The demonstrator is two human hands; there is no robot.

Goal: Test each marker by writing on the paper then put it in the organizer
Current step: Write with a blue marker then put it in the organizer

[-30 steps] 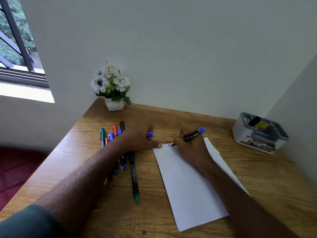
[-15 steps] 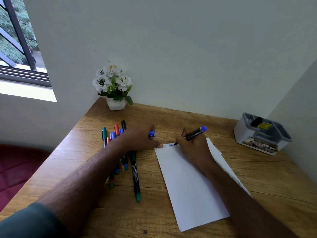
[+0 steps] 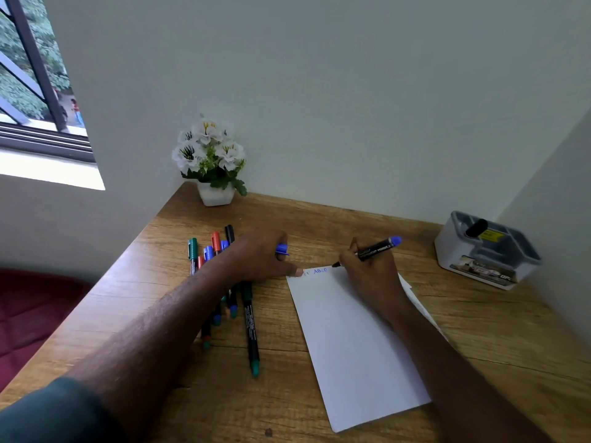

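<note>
Blue marker pinched in right hand, tip on top edge of white paper at frame centre, beside blue letters. Left hand curled around blue cap, one fingertip pressing paper's top left corner. Loose markers under left forearm on wooden worktop. Grey organizer at right edge, well apart, black marker inside. Flower pot in upper left.

Two bare forearms reach into view from the bottom edge. The left hand and the right hand wear no rings, watch or gloves. Well back from the left hand, past the elbow, a dark teal sleeve of soft cloth covers the upper arm. Behind the right hand the forearm shows no sleeve.
</note>
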